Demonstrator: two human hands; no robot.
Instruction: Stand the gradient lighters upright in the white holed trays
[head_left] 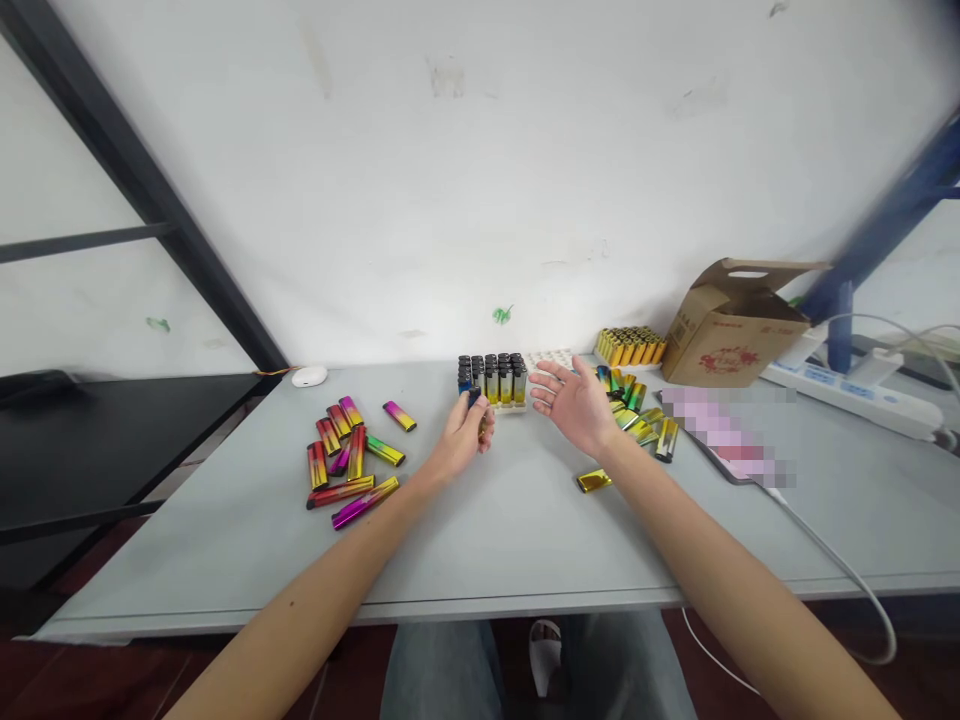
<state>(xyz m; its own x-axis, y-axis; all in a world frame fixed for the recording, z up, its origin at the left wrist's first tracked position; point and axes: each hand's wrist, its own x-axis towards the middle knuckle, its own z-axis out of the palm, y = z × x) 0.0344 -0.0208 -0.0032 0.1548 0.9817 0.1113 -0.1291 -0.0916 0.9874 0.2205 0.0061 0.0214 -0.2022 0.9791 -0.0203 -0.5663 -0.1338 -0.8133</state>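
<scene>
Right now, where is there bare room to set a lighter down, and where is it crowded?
Bare tabletop lies nearest you, in front of the scattered lighters and the gold lighter. Crowded: the upright lighter rows and the yellow lighters beside your right hand.

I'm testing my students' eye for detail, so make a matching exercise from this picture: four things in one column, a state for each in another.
Things:
1. left hand
2. right hand
3. cardboard box
4. black-capped lighters

States:
A. upright in rows
B. open, fingers spread, holding nothing
C. curled around a lighter
D. flaps open

Pairs: 1-C, 2-B, 3-D, 4-A.
</scene>
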